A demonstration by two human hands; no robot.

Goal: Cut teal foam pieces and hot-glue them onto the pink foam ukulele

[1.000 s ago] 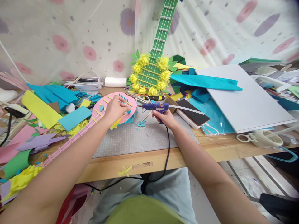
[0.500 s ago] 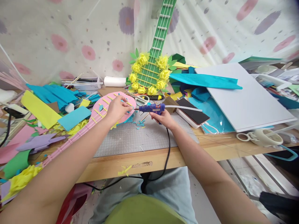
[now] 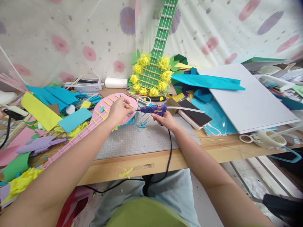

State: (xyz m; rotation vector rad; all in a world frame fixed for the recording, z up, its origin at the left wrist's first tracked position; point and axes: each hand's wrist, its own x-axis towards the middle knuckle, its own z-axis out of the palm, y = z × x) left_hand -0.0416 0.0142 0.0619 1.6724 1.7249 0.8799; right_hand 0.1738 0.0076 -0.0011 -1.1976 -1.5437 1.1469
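My right hand (image 3: 165, 119) grips a blue glue gun (image 3: 153, 109), with a long white glue stick (image 3: 186, 109) sticking out of its back. The gun's nozzle points left, close to the fingertips of my left hand (image 3: 121, 110). Those fingers are pinched together over the pink paper guitar (image 3: 96, 111); whatever they hold is too small to make out. Yellow strips and a few small blue pieces lie across the guitar's round body, and its pink neck runs down to the left under my left forearm. Beneath them lies a grey cutting mat (image 3: 132, 142).
A green paper guitar (image 3: 151, 67) ringed with yellow paper flowers leans at the back. Scissors (image 3: 144, 101) lie behind the glue gun. To the right are a phone (image 3: 195, 111) and a white board (image 3: 248, 101). Coloured paper scraps (image 3: 40, 110) cover the left. A black cord (image 3: 169, 151) hangs over the table edge.
Almost nothing differs. The glue gun sits very slightly further left, and my left hand keeps its pinch over the pink guitar.
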